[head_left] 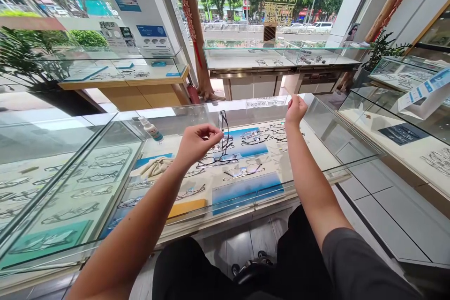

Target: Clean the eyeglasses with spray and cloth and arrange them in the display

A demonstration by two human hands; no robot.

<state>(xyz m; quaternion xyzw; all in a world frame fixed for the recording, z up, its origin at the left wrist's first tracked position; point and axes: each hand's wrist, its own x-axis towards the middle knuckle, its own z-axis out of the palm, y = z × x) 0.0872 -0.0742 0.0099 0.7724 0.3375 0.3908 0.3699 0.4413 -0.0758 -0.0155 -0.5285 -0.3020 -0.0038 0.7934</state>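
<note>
My left hand pinches a pair of dark-framed eyeglasses between thumb and fingertips. The eyeglasses are held up on edge over the glass display case. My right hand is raised over the right part of the same case, its fingers curled into a fist. Whatever it may hold is hidden. Below the hands, several pairs of eyeglasses show on white and blue panels in the case. A beige cloth lies left of my left hand, and a small spray bottle is behind the cloth.
A yellow-orange box is near the front edge of the case. Another glass case stands to the right, with a folded white-and-blue card stand on it. More display cases line the windows. A wheeled stool base shows between my legs.
</note>
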